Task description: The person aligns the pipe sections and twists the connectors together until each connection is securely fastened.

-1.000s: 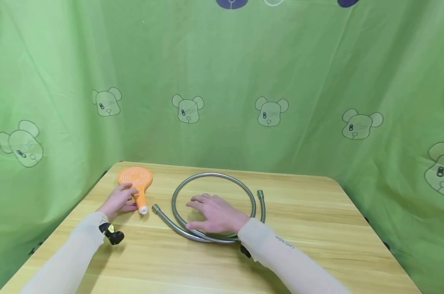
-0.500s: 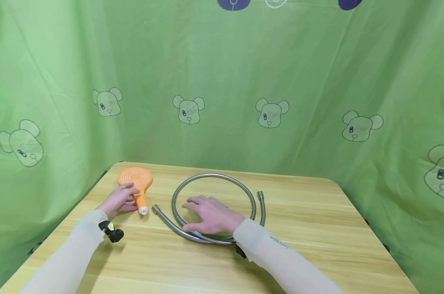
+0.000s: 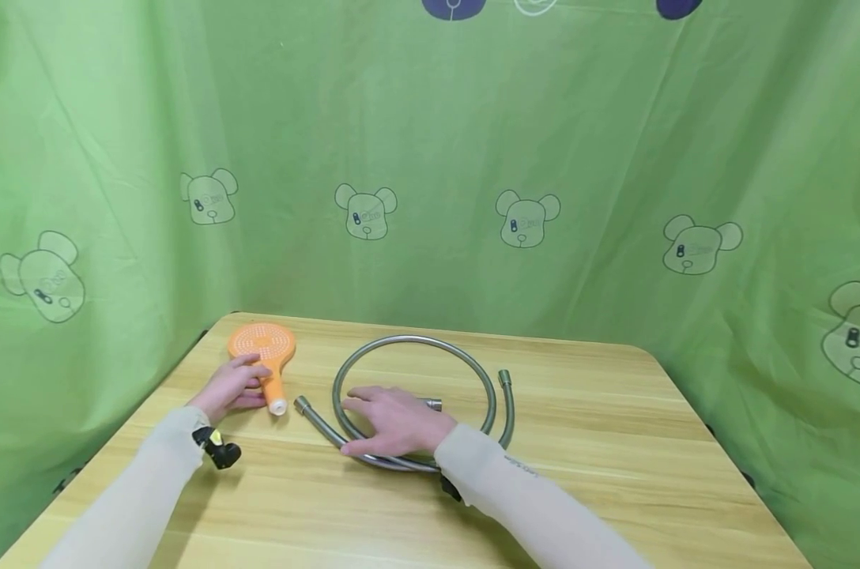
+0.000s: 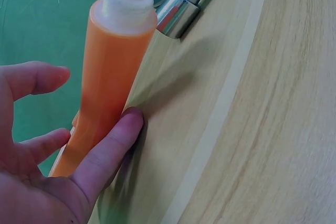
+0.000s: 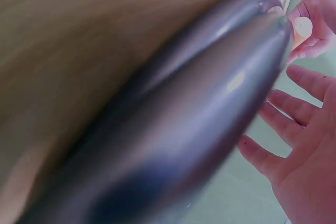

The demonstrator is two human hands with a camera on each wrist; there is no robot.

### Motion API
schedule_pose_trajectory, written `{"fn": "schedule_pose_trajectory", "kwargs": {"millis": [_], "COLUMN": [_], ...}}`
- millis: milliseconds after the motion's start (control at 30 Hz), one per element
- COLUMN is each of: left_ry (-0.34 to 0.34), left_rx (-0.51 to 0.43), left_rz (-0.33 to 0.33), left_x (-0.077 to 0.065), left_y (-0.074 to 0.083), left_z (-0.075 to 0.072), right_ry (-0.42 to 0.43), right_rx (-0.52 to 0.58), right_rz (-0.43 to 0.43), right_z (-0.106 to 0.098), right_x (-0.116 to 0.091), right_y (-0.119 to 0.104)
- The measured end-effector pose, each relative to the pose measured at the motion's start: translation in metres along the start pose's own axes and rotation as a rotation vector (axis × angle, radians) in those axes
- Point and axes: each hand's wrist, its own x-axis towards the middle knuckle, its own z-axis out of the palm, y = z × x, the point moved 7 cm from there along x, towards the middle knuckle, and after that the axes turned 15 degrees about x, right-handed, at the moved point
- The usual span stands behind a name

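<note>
Item 1: shower head [image 3: 266,344], orange, qty 1. Laid face-up at L far part of counter [image 3: 586,442]; handle [image 4: 107,72] pointed toward wearer, w/ white end collar [image 3: 278,408]. Judged light, rigid plastic; smooth, so poss. slippery if wet; collar prob. the part to be spared knocks. Hold best taken round mid-handle, thumb opp. fingers.

Left grip [image 3: 231,387]: set at handle, thumb & one fingertip in contact, another finger held clear; not clamped.

Item 2: hose [image 3: 405,339], metal-look, qty 1. Coiled in one big loop, mid-counter, R of item 1; end nuts at L [image 3: 302,405] & R [image 3: 504,377]. Judged bendy but springy, slick, heavier than item 1; best held just behind a nut, loop supported.

Right grip [image 3: 397,423]: spread over coil, fingers apart, nothing held.

Item 3: small metal fitting [image 3: 434,405], inside loop, part-hidden by right grip; type can't be told.
</note>
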Motion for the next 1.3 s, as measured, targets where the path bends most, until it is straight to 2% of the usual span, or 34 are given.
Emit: {"fn": "schedule_pose_trajectory", "kwargs": {"millis": [233, 567, 800, 1100, 1300], "left_ry": [-0.018, -0.014, -0.009, 0.0, 0.005], "left_rx": [-0.01, -0.01, -0.02, -0.032, -0.029], "left_rz": [0.016, 0.015, 0.026, 0.021, 0.03], "left_x": [-0.002, 0.0, 0.0, -0.002, -0.002], "left_y": [0.001, 0.0, 0.0, 0.0, 0.0], "left_z": [0.0, 0.002, 0.001, 0.002, 0.001], "right_ry": [-0.009, -0.031, -0.039, -0.056, -0.038], "right_rx": [-0.002, 0.013, -0.028, -0.07, -0.055], "right_rz": [-0.01, 0.018, 0.035, 0.018, -0.04], "right_z": [0.007, 0.018, 0.022, 0.023, 0.025], "right_x": [0.013, 0.027, 0.036, 0.05, 0.057], "right_y": [-0.006, -0.006, -0.007, -0.015, -0.019]}}
